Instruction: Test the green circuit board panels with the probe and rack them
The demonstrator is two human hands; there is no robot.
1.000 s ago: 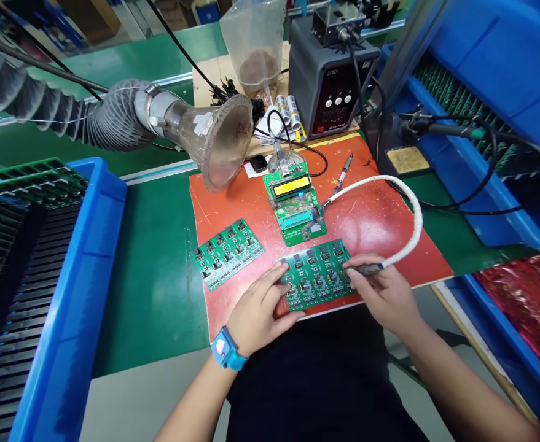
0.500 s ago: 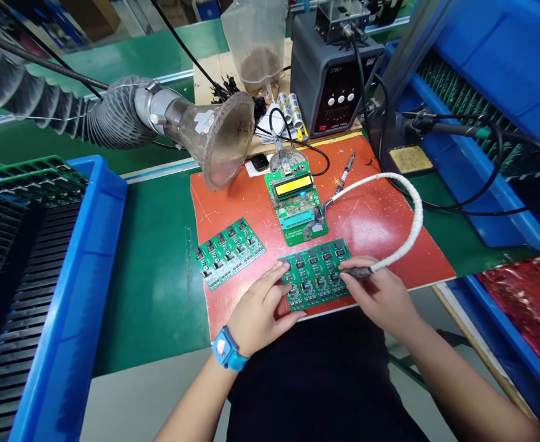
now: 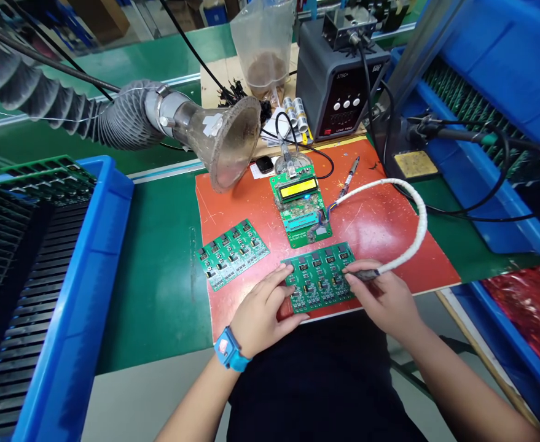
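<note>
A green circuit board with several small digit displays lies near the front of the red mat. My left hand, with a blue watch at its wrist, grips the board's left end, thumb by the lower edge and fingers over the top. Pinched in my right hand is a dark probe, its tip at the right part of the board; the exact contact is hidden by my fingers. From the probe a white wrapped cable loops back to a programmer board with a lit yellow screen.
A similar circuit board lies to the left on the mat. Above it hangs a fume extractor funnel. A pen, a soldering station and a sponge are farther back. Blue bins flank both sides.
The whole view has shifted slightly, with things now a little farther right and lower. Both hands keep the same hold on the board and the probe.
</note>
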